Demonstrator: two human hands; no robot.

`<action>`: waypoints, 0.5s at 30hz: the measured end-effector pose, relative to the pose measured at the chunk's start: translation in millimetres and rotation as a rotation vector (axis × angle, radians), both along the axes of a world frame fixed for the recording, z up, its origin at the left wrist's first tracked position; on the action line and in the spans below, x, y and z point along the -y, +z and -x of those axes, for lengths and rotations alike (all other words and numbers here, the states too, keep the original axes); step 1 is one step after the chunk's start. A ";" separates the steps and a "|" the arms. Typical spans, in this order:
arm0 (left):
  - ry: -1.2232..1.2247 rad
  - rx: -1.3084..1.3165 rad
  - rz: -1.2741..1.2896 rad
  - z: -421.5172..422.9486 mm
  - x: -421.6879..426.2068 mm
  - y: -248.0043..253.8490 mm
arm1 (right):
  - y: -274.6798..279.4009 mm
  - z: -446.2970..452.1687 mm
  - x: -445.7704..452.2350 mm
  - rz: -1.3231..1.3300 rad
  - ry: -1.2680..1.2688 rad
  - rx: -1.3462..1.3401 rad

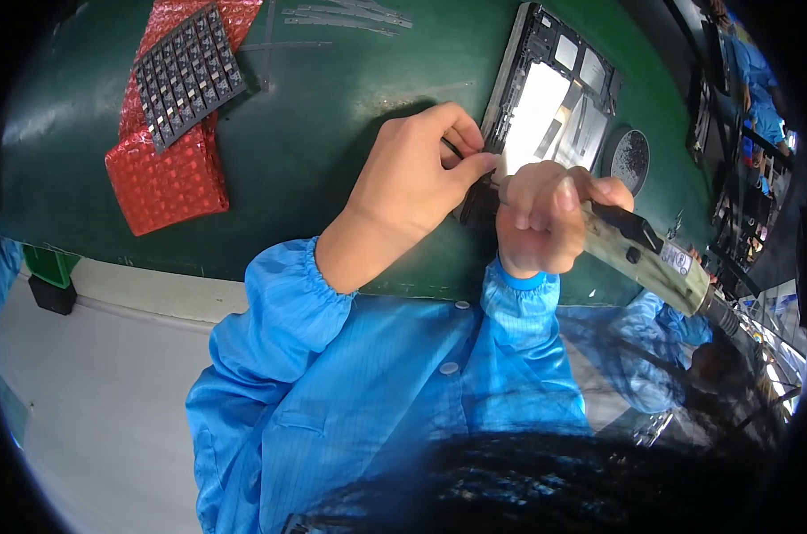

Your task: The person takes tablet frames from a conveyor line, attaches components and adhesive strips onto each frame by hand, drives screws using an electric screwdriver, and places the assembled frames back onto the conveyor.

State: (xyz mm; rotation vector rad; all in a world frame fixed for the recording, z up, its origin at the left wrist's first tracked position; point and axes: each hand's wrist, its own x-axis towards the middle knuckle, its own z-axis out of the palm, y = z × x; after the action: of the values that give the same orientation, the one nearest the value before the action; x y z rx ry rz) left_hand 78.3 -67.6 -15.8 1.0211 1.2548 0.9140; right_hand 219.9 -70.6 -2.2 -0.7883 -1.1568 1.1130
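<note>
My right hand is closed around an electric screwdriver with a pale body and a black lever; its cable end points to the lower right. The driver's tip is hidden behind my fingers. My left hand has its fingers curled in a pinch at the lower left edge of an opened flat electronic device. What sits between those fingertips is too small to make out. The device lies slanted on the green table, its black frame and white and silver inner panels showing. Both hands are close together at its near end.
A round dish of tiny dark pieces stands right of the device. On the left, a black sheet of small parts lies on red bubble wrap. Thin metal strips lie at the back. Other people in blue work at right.
</note>
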 end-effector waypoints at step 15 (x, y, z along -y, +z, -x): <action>0.000 0.001 -0.009 -0.7 1.4 -2.3 | 3.4 1.3 -0.9 -0.033 -0.030 -0.009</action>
State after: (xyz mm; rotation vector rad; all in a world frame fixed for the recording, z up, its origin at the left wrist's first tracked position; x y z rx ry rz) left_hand 79.0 -69.0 -18.1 1.0276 1.2512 0.9206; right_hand 218.6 -69.7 1.1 -0.7716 -1.1499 1.0692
